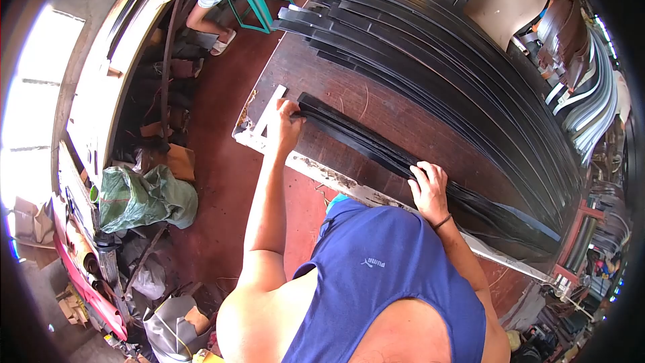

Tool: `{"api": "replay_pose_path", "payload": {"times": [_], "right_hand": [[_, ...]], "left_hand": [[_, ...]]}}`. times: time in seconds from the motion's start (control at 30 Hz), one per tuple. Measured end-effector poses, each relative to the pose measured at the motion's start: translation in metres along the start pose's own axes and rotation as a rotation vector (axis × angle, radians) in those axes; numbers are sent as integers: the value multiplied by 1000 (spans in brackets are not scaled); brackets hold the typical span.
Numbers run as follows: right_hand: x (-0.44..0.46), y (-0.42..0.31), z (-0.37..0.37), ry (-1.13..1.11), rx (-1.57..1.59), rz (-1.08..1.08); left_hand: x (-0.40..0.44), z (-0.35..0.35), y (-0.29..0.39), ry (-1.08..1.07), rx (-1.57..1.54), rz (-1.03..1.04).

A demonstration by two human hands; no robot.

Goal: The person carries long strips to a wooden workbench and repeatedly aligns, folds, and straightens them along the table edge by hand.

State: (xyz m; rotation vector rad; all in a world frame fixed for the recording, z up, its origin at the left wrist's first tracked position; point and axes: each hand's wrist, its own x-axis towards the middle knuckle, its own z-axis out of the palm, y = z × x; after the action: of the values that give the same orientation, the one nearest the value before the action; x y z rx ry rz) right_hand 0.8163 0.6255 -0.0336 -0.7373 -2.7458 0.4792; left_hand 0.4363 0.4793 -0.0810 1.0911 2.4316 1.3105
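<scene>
A bundle of long, thin black strips point(359, 137), which look like leather or a similar sheet material, lies along the near edge of the wooden table point(322, 81). At the bundle's left end, my left hand point(287, 121) is closed, pinching the strips' edge. My right hand point(428, 187) bends its fingers over the same bundle farther right, with the thumb on the near side. Part of the strips is hidden under that hand. Beside my left hand, a pale flat bar point(270, 109) lies at the table corner.
Many wide black strips point(403, 33) fan across the table's far side. A red-framed roller machine point(579, 242) stands at the right end. Another person's leg point(205, 20) shows near a green stool point(254, 1). A green sack point(144, 198) sits on the left among scraps.
</scene>
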Motion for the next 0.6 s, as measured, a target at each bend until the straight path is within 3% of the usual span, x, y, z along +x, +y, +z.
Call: {"api": "replay_pose_path", "payload": {"times": [0.6], "right_hand": [[5, -6, -2, -48, -4, -16]], "left_hand": [[-24, 15, 41, -159, 86, 35]]}}
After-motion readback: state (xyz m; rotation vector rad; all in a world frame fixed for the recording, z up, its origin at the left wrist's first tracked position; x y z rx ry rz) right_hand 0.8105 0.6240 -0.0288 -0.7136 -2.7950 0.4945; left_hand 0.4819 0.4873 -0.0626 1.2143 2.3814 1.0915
